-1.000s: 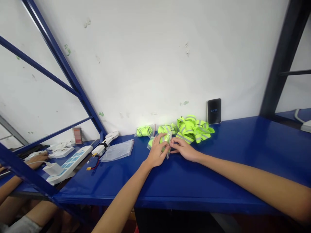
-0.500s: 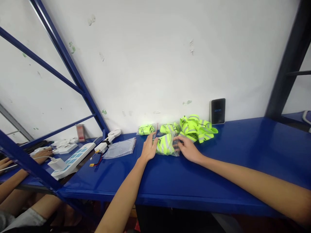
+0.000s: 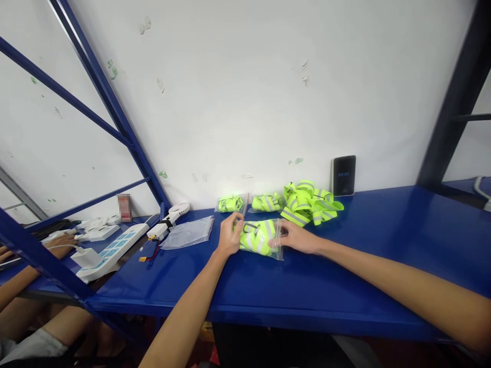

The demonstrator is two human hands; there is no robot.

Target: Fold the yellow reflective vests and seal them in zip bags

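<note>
The left hand's (image 3: 230, 236) fingers are gripping one end of a clear bag of yellow-green straps (image 3: 258, 238), and the right hand's (image 3: 298, 238) are holding the other; it is resting on or just above the blue tabletop (image 3: 345, 286), nearer the person than the loose strap pile (image 3: 307, 203).

A white fan (image 3: 179, 209) lies near a white power strip (image 3: 123, 240).

Bare arms (image 3: 376, 279) forward, converging — left hand (image 3: 230, 235) curled, right hand (image 3: 298, 237) angled inward.
</note>
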